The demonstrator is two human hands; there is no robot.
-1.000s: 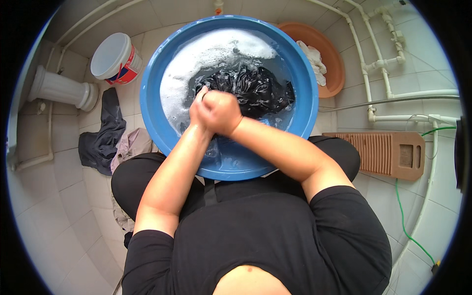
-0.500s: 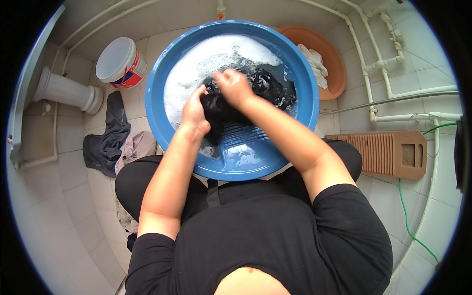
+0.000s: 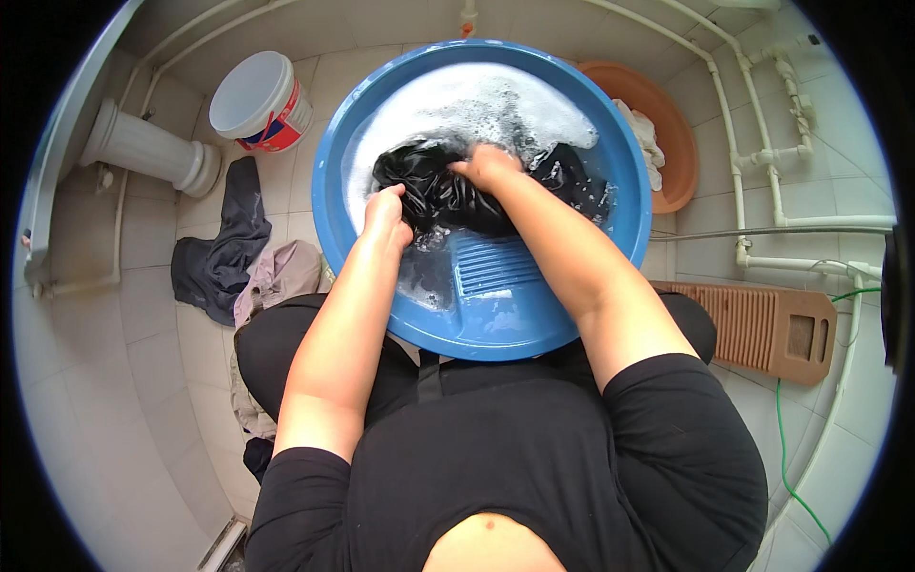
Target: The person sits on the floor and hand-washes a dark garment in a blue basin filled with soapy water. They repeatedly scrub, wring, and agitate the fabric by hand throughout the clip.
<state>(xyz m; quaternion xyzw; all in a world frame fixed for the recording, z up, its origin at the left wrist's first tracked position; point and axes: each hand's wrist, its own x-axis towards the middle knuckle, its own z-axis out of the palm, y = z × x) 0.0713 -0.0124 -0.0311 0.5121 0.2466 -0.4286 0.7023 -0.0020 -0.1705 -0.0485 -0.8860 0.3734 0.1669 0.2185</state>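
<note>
A wet black garment lies bunched in the sudsy water of a large blue basin. At its left end, my left hand is closed on the cloth, thumb uppermost. My right hand grips the middle of the garment from above; its fingers are partly hidden in cloth and foam, and the thumb points left. More dark cloth floats to the right of that hand. Below the garment shows the ribbed washboard moulded into the basin's near side. White foam covers the far part of the water.
A white bucket stands at far left, with dark clothing and a pinkish garment on the tiles nearby. Behind the basin's right rim sits an orange tub holding white cloth. A brown washboard and wall pipes are at right.
My hands have moved apart from being close together, the right one lower into the suds. The garment now stretches between them, and more of the basin's ribbed part shows.
</note>
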